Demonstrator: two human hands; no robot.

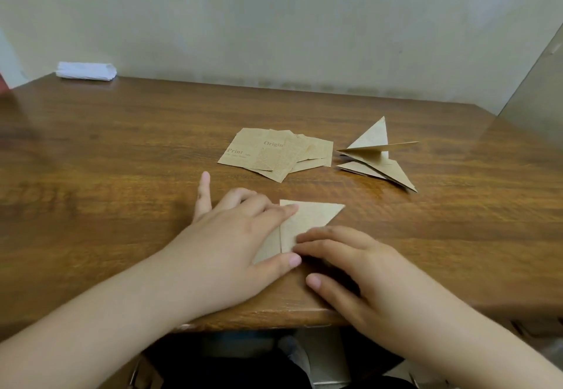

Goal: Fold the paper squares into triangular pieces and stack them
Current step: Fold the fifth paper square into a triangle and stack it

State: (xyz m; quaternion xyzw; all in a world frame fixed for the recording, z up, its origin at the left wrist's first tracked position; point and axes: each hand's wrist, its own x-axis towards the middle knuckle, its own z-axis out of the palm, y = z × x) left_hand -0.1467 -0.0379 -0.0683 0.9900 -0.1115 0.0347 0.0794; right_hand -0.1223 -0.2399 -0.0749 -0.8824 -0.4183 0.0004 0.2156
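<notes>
Brown paper triangle (307, 221), flat under both hands, points right.

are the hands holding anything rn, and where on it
Nothing is gripped. Both hands press the folded triangle flat on the table: left hand on its left part, right hand fingertips on its lower edge.

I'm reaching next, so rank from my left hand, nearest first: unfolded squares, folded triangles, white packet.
1. Unfolded squares, just ahead, slightly right of the left hand.
2. Folded triangles, farther right.
3. White packet, far back-left corner.
</notes>
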